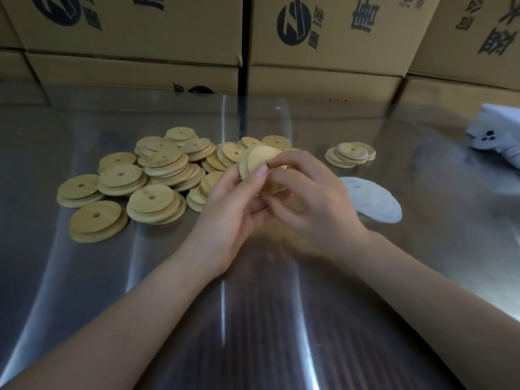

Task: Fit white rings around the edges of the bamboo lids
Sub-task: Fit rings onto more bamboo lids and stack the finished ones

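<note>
Fingers (260,171) of left hand (233,212) and right hand (312,198) both pinching one bamboo lid (257,160), held tilted above the desk (422,263). Right fingers curl over its near edge; a white ring there possibly, hidden from view. Loose lid pile (157,170) lies left of hands. Small stack of ringed lids (350,154) sits right, well apart. White rings (371,201) lie just right of right hand. Cardboard boxes (323,43) behind.
</note>
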